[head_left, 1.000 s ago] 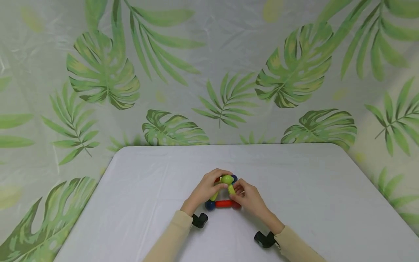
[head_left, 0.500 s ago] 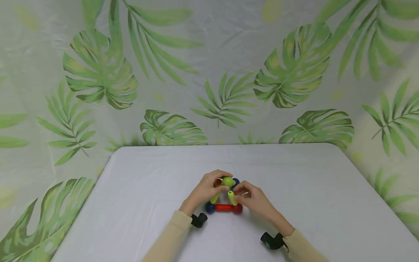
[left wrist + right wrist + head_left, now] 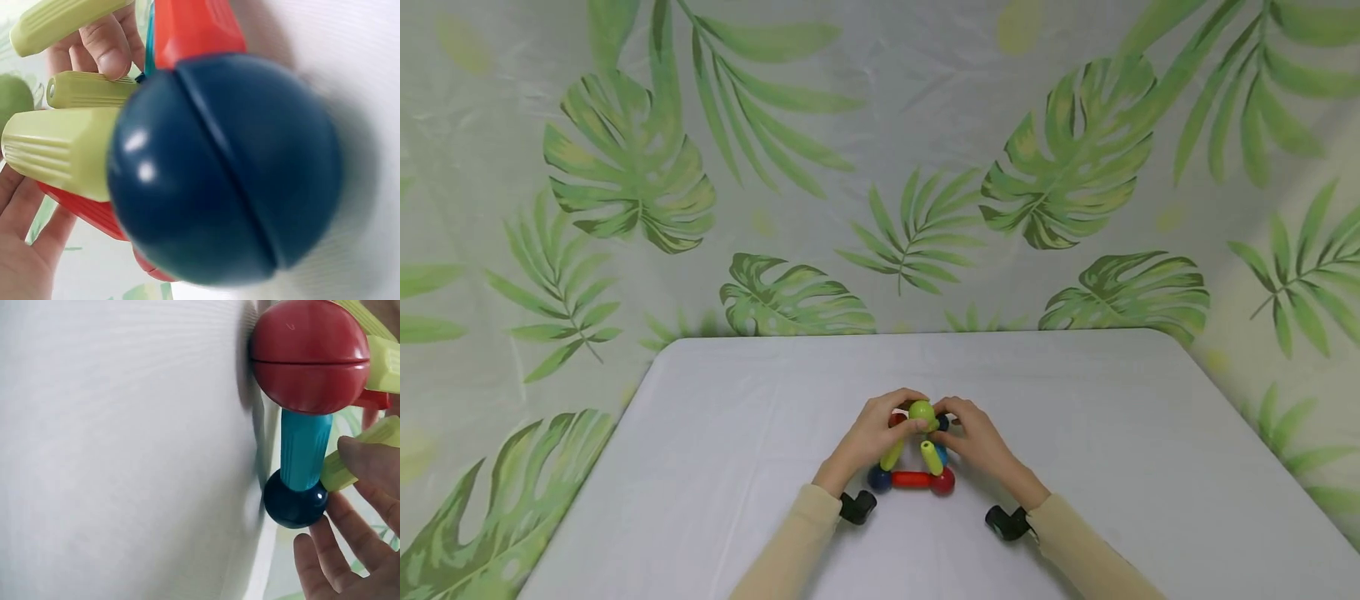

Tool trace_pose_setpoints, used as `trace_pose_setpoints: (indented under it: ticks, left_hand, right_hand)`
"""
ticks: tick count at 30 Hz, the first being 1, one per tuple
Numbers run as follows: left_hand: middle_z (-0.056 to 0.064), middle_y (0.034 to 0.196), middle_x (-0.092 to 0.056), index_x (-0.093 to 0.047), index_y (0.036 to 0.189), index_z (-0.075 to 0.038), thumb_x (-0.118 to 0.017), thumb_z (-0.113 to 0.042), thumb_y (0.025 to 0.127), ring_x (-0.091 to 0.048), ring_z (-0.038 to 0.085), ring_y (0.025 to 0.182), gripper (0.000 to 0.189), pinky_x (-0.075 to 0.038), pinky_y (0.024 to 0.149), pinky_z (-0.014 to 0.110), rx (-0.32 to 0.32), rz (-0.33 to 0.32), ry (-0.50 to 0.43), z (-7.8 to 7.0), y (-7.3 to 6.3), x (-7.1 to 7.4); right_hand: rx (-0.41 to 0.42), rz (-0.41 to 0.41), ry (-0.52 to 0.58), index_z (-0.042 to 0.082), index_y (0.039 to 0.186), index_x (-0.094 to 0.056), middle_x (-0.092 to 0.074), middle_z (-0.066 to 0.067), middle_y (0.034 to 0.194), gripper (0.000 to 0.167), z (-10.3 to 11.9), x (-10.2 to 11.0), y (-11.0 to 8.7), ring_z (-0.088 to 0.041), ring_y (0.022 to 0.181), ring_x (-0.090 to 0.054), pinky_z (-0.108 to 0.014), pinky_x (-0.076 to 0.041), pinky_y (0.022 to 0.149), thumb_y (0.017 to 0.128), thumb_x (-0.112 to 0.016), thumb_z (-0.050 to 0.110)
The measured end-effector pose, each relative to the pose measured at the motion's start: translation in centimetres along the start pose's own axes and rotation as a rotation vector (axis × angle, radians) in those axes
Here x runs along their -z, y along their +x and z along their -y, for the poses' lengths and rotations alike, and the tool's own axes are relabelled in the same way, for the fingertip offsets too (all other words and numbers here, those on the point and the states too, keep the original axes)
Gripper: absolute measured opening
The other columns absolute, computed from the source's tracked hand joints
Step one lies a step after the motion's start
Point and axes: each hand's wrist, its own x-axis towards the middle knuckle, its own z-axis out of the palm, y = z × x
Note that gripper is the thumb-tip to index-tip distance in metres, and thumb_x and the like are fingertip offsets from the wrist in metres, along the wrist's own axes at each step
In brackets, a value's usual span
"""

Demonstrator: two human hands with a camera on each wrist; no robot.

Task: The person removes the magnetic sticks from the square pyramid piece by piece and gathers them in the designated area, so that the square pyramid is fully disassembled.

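Right hand point(image 3: 973, 433) has been moved to a far rod point(image 3: 337, 475), now pinched; green ball point(image 3: 922, 413) is gripped by left hand point(image 3: 880, 427), well inside table point(image 3: 1097, 392) edges, leafy cloth point(image 3: 925, 83) behind.

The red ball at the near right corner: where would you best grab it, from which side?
I'd probably take the round red ball by its bare near and right faces, coming from the near right: a red rod joins its left, a teal rod its far side, and a yellow-green rod its top.
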Motion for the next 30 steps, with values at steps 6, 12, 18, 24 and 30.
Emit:
trace_pose_setpoints:
  ticks: [6, 12, 18, 24, 30]
  left_hand:
    - [0.01, 0.12, -0.061, -0.057, 0.127, -0.005, -0.065, -0.012, 0.091, -0.058, 0.026, 0.109, 0.037, -0.051, 0.085, 0.038, 0.054, -0.163, -0.028, 0.8, 0.9, 1.2]
    - [0.015, 0.116, -0.061, -0.062, 0.117, -0.001, -0.071, 0.002, 0.083, -0.061, 0.031, 0.102, 0.035, -0.05, 0.087, 0.038, 0.239, -0.257, -0.098, 3.8, 2.6, 3.4]
    - [0.012, 0.115, -0.062, -0.064, 0.114, -0.004, -0.072, 0.0, 0.082, -0.06, 0.028, 0.103, 0.033, -0.05, 0.085, 0.037, 0.366, -0.228, -0.052, 6.5, 4.5, 4.6]
    - [0.014, 0.117, -0.063, -0.063, 0.116, -0.003, -0.07, 0.001, 0.084, -0.06, 0.03, 0.103, 0.033, -0.049, 0.086, 0.038, 0.369, -0.179, 0.023, 7.6, 5.8, 4.6]
    - [0.016, 0.12, -0.061, -0.062, 0.119, -0.002, -0.066, 0.002, 0.086, -0.059, 0.031, 0.105, 0.033, -0.049, 0.087, 0.039, 0.383, -0.145, 0.073, 7.6, 6.3, 4.4]
  right_hand:
    - [-0.116, 0.025, 0.104, 0.002, 0.113, -0.06, -0.061, -0.012, 0.114, 0.029, -0.6, 0.0, 0.2, -0.032, 0.106, -0.057, -0.047, -0.048, 0.089, 0.085, -0.067, -0.005]
    - [-0.248, 0.052, 0.179, 0.003, 0.114, -0.062, -0.062, -0.011, 0.116, 0.026, -1.3, 0.0, 0.6, -0.032, 0.108, -0.058, -0.047, -0.045, 0.094, 0.088, -0.062, -0.003]
    - [-0.251, 0.062, 0.216, 0.002, 0.113, -0.063, -0.062, -0.012, 0.115, 0.024, -1.9, 0.2, 0.8, -0.031, 0.106, -0.059, -0.045, -0.046, 0.093, 0.09, -0.062, -0.002]
    - [-0.23, 0.091, 0.262, -0.001, 0.117, -0.06, -0.059, -0.016, 0.118, 0.024, -2.4, 0.3, 0.9, -0.034, 0.11, -0.056, -0.046, -0.044, 0.095, 0.093, -0.058, -0.001]
    - [-0.246, 0.108, 0.273, 0.001, 0.118, -0.059, -0.058, -0.014, 0.12, 0.025, -2.6, 0.5, 1.0, -0.034, 0.112, -0.054, -0.047, -0.042, 0.097, 0.093, -0.058, 0.0]
